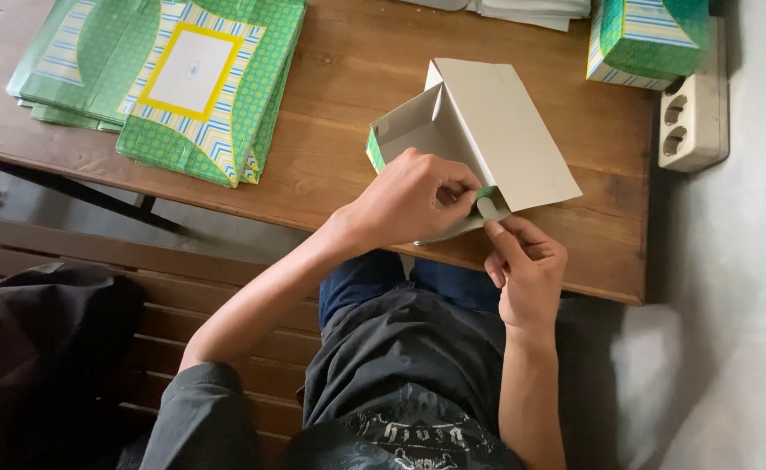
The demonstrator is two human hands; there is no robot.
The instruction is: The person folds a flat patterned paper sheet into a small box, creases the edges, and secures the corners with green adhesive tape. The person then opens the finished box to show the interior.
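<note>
I look down on a brown wooden table with a grey wall or floor strip to its right and a slatted bench below its near edge. At the far left lies a stack of flat green cartons, patterned with yellow and blue stripes around a white panel framed in yellow. At the far right stands a folded-up green box of the same pattern, and beside it a white socket strip sits at the table's edge. Some white sheets lie at the top.

The half-folded carton stands near the table's front edge, its plain grey-white inside facing me, a green outer edge showing at the left. My left hand has its fingers closed on the carton's lower edge. My right hand pinches a small green tab there between thumb and forefinger.
</note>
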